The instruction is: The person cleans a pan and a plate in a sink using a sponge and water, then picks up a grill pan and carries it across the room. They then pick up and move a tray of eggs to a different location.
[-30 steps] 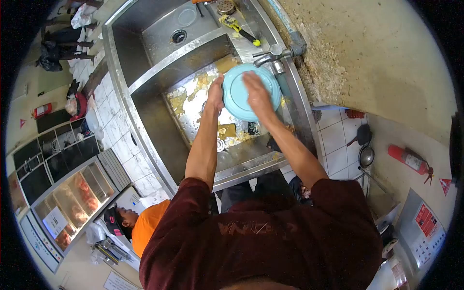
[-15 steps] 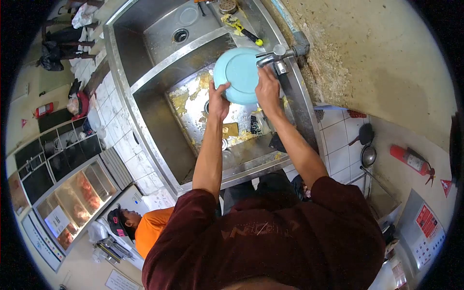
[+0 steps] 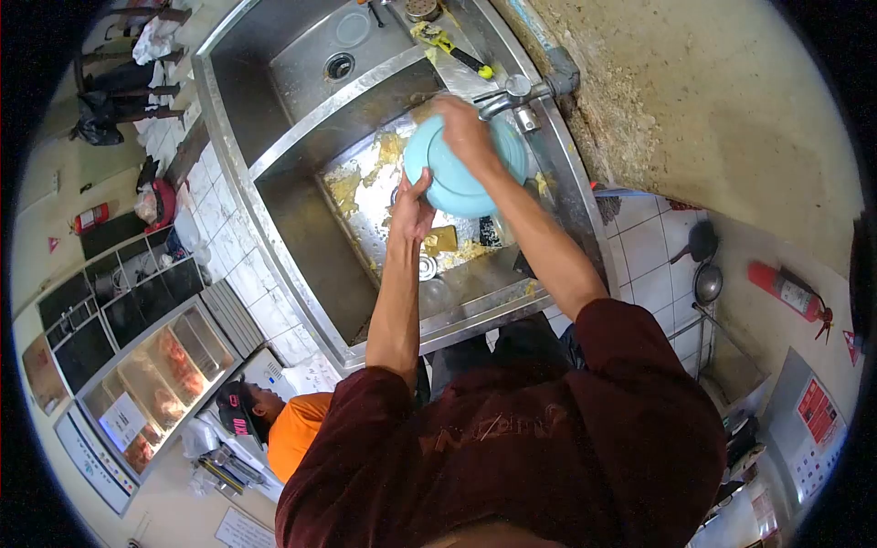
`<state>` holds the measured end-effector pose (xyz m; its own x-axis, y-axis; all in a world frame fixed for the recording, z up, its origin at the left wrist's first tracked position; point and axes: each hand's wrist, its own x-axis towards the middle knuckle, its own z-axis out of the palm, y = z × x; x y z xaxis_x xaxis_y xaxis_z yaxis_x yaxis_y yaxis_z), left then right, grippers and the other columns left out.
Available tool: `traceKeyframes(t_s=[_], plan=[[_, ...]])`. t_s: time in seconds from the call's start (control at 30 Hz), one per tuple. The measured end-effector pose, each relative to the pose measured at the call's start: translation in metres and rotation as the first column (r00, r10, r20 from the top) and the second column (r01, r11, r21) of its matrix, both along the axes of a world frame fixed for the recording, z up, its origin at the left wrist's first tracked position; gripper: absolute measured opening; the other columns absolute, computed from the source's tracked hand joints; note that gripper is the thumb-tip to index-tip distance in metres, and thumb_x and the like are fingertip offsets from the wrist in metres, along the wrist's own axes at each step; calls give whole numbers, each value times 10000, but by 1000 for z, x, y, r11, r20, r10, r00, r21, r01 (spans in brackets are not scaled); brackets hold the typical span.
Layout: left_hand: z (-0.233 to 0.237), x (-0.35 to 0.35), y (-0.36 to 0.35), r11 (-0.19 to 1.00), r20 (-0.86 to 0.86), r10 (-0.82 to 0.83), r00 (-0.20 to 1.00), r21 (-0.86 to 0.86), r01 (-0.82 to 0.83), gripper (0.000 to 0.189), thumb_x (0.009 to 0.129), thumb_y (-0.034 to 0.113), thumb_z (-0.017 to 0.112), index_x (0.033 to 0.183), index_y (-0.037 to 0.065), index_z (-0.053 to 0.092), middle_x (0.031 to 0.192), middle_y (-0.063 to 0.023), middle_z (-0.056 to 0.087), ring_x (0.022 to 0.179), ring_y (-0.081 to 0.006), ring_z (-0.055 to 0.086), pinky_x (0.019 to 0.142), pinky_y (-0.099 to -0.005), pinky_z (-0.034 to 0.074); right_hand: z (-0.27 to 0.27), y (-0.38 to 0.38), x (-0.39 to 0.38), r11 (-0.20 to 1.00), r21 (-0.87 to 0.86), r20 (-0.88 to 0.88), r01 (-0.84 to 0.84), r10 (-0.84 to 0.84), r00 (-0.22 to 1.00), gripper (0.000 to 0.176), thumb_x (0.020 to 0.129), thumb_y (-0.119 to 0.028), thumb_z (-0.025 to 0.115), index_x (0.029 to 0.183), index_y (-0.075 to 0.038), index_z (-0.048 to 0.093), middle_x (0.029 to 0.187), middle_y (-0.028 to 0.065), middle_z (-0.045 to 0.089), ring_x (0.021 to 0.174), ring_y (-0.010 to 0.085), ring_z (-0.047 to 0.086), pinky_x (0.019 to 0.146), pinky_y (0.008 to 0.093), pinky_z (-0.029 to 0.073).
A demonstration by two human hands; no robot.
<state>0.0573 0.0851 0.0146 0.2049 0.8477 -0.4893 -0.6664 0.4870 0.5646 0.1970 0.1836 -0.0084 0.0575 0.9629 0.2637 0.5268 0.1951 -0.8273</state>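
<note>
Turquoise plate (image 3: 461, 194): one, between our two hands, above the sink basin (image 3: 297, 219); a ring shows on its upward face. Presumably held there so that drips and bits fall inside the metal walls.

Left hand (image 3: 413, 215): bent partway round the plate's left rim, thumb over the edge; it has hold of the plate. Gripping only the rim seems meant to leave the broad face free for the other hand.

Right hand (image 3: 464, 132): laid across the far part of the plate, fingers bent, motion-blurred. We cannot tell how tightly it is closed, nor whether anything sits under the palm.

Tap (image 3: 518, 89): metal, just right of the right hand and near the plate, likely placed to pour into the basin; we cannot make out any water.

Yellow scraps (image 3: 344, 192): spread over the basin floor, many left of the left hand.

Tan pad (image 3: 442, 239): on the basin floor, just to our side of the left hand and slightly right.

Ringed disc (image 3: 427, 267): beyond that pad towards us, below the left hand.

Green-and-black tool (image 3: 452, 50): on the ledge beyond the right hand, perhaps laid there to keep the basin free.

Orange sleeve (image 3: 297, 434): a co-worker's, well left of our left hand.
</note>
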Motion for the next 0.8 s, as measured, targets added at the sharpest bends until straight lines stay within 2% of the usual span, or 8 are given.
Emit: traceKeyframes(t_s=[0.1,0.2,0.3,0.33,0.43,0.47,0.57,0.8], plan=[[7,-11,-24,995,29,94,995,22,-94,604,909,135,646,1432,130,343,1348,-67,509,1241,-239,506,1035,-454,443,5,-21,35,881,-457,151,126,-62,987,260,862,39,491,1071,12,642,1064,211,666,1011,401,630,865,420,497],[1,-14,-36,975,105,220,970,13,-223,609,907,147,651,1433,155,346,1371,-65,492,1260,-258,494,1049,-464,434,35,-64,22,905,-266,-79,331,-363,928,271,868,30,486,1095,25,635,1082,232,660,1037,398,627,883,430,491],[1,1,-38,944,119,329,937,-53,-325,565,936,222,614,1433,124,363,1395,-71,483,1296,-254,450,1100,-462,355,45,-84,-7,910,17,-95,414,-411,907,281,864,40,483,1103,39,630,1088,238,659,1049,388,628,887,443,488],[0,7,-39,953,140,302,943,-42,-299,551,939,224,609,1424,114,373,1388,-73,491,1289,-255,457,1099,-461,359,38,-78,-5,924,87,-49,372,-369,928,258,880,-29,505,1093,36,635,1103,246,652,1077,398,615,911,438,484],[3,12,-53,965,183,262,947,-26,-262,516,947,225,596,1403,86,397,1371,-80,512,1268,-256,479,1093,-458,372,57,-23,24,732,-600,249,324,-214,945,319,899,-193,568,1108,40,633,1119,245,648,1096,379,615,917,404,482],[8,13,-62,962,195,271,943,-36,-270,509,948,222,593,1397,79,402,1366,-82,517,1262,-255,485,1091,-458,376,36,-10,35,732,-646,123,215,-179,976,378,903,-264,576,1108,49,630,1124,243,647,1095,365,615,913,401,481],[15,10,-75,979,168,204,964,-57,-197,477,945,210,595,1374,87,426,1366,-93,510,1248,-264,495,1065,-457,409,-2,3,55,743,-668,-122,30,-150,981,544,908,-444,590,1114,58,626,1134,232,645,1085,321,613,895,399,479],[35,-48,-19,992,55,-127,990,11,126,467,945,242,579,1350,49,450,1216,-107,599,1114,-243,597,927,-395,517,-21,15,65,759,-650,64,14,36,997,499,893,-520,596,1121,-80,655,1100,168,670,1005,272,634,854,403,495]])
